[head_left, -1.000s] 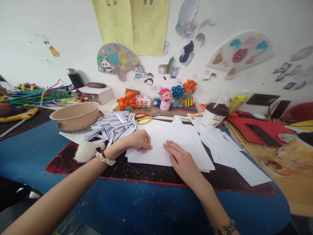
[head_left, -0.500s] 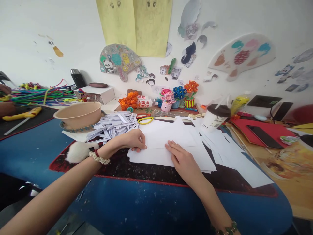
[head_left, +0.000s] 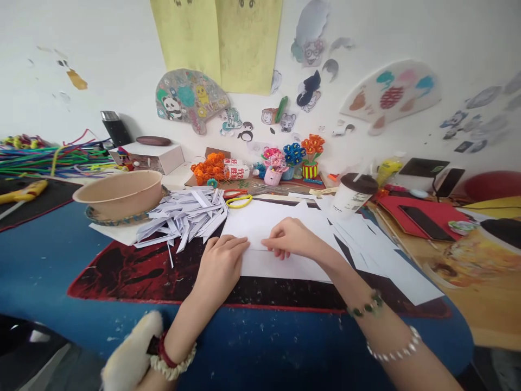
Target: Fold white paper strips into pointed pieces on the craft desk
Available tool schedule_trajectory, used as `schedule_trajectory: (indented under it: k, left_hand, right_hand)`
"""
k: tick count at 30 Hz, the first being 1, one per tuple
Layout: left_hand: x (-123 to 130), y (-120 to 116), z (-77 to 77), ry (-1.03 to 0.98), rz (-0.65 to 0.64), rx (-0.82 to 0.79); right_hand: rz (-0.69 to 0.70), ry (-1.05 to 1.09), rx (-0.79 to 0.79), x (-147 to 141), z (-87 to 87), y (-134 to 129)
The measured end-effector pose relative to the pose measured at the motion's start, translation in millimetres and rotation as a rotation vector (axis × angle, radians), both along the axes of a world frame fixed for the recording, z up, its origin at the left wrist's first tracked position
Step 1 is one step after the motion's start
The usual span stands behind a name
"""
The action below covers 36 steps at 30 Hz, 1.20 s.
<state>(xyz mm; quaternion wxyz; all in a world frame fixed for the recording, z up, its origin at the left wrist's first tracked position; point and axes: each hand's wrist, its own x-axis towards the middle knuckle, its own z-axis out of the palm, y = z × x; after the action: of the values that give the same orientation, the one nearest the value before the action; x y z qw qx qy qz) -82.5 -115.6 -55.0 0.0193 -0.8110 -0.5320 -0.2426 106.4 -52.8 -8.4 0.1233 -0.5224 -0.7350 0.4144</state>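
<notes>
A white sheet of paper [head_left: 254,228] lies on a stack of white sheets [head_left: 280,266], its near edge running between my hands. My left hand [head_left: 222,266] rests flat on the left part of the paper, fingers stretched out. With thumb and fingertips pinched at that near edge, my right hand [head_left: 291,239] holds the sheet; the other fingers curl under. A fluffy white piece [head_left: 134,347] hangs at my left wrist beside a scrunchie. Left of the sheets is a pile of folded paper strips [head_left: 185,214].
A beige bowl [head_left: 118,193] stands at left. Yellow-handled scissors [head_left: 239,201] lie behind the sheets. A lidded cup [head_left: 352,195] and loose paper [head_left: 411,277] are at right. Flower pots [head_left: 274,174] line the wall. A dark mat [head_left: 134,277] covers part of the blue table.
My left hand has gone from pinching the sheet's left side to lying flat, nearer me. My right hand has gone from flat to a pinch on the edge. The view has shifted slightly.
</notes>
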Motion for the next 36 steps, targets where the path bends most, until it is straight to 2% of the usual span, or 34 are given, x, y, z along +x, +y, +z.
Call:
schedule_trajectory:
  k: [2,4,12,36]
  left_hand:
    - [-2,0,-1.9,-0.036,0.014,0.001]
    - [-2,1,-1.8,-0.05,0.021,0.0]
    - [-1,-2,-2.6,-0.053,0.042,0.006]
    - [-1,-1,-3.0,-0.022,0.049,0.022]
  right_hand:
    - [0.135,-0.015,-0.208,-12,3.1,12]
    - [0.175,-0.062,-0.298,-21,2.9,21]
    - [0.233,-0.045,-0.399,-20,-12.6,37]
    - [0.203,-0.028,-0.419,-1,-16.7,38]
